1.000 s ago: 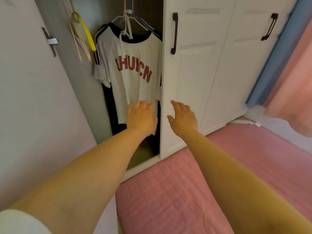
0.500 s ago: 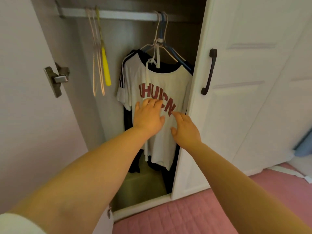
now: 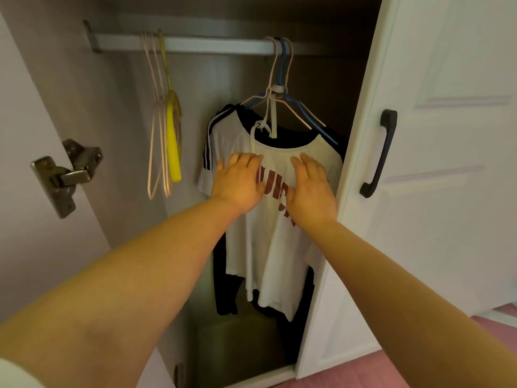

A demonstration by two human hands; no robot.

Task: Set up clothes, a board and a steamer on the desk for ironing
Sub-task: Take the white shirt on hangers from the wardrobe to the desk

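Note:
A white T-shirt (image 3: pixel 268 247) with red letters and black sleeve stripes hangs on hangers (image 3: pixel 275 91) from the rail (image 3: pixel 212 46) inside an open wardrobe. Dark clothes hang behind it. My left hand (image 3: pixel 237 180) lies with straight fingers over the shirt's left chest. My right hand (image 3: pixel 310 186) reaches up the shirt's right chest, fingers straight too. Both hands partly cover the red letters. Neither hand curls round anything. No board or steamer is in view.
Empty pink and yellow hangers (image 3: pixel 165 130) hang on the rail's left end. The open left door carries a metal hinge (image 3: pixel 64 175). The shut right door (image 3: pixel 436 163) has a black handle (image 3: pixel 380 152). A box (image 3: pixel 235 348) stands on the wardrobe floor.
Both hands have risen from the shirt's hem level to its chest. The view has tilted up and closer, bringing the rail and hanger hooks into sight.

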